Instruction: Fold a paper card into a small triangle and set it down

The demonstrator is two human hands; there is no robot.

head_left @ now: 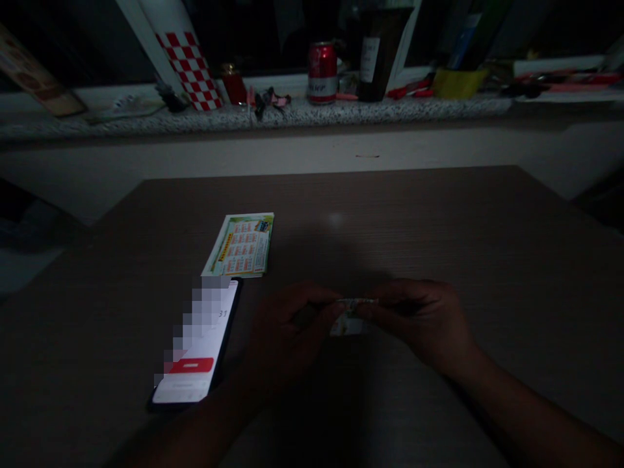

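Note:
Both my hands pinch a small piece of printed paper (349, 325) over the middle of the table. Its upper edge looks folded, and dim light hides most of the print. On its left side, the thumb and fingers of my left hand (292, 328) are closed on it. My right hand (426, 318) grips the right side the same way, thumb towards me. Beyond my left hand lies a stack of printed sheets (244, 244) with rows of red figures and green borders. A lit phone (195, 364) rests left of my left hand, its top end near the stack.
The dark wooden table (414, 221) meets a pale wall at its far edge. Above runs a speckled stone sill (287, 116) bearing a red can (322, 73), a red-and-white checked tube (190, 68), a dark squeeze tube (377, 58) and a yellow container (458, 83).

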